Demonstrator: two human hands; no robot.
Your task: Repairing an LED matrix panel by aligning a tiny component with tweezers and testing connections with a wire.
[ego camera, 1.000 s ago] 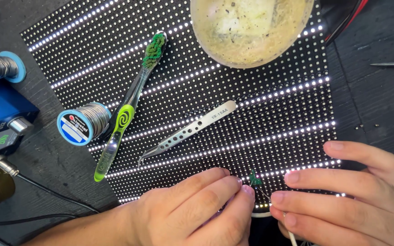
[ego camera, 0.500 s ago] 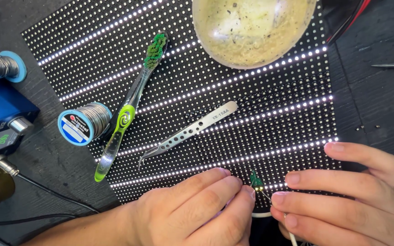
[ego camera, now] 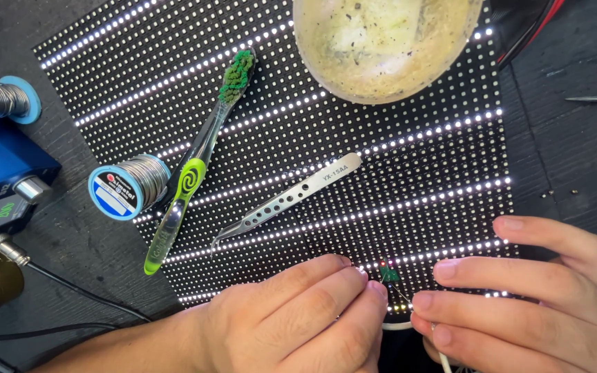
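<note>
fingers (ego camera: pixel 354 287) rest on lit led panel (ego camera: pixel 298 138), dark bench (ego camera: pixel 561 159).

The LED matrix panel (ego camera: pixel 409 159) looks like matt black plastic studded with glossy lit dots, lying on a rough, dark woven-looking mat (ego camera: pixel 568 152). The tweezers (ego camera: pixel 286 200) are brushed, perforated metal; the toothbrush (ego camera: pixel 191 179) is glossy translucent green plastic with frayed bristles. The solder spool (ego camera: pixel 127 188) has dull silver wire on smooth blue plastic, and the bowl (ego camera: pixel 385 45) is cloudy, speckled translucent plastic.
</note>
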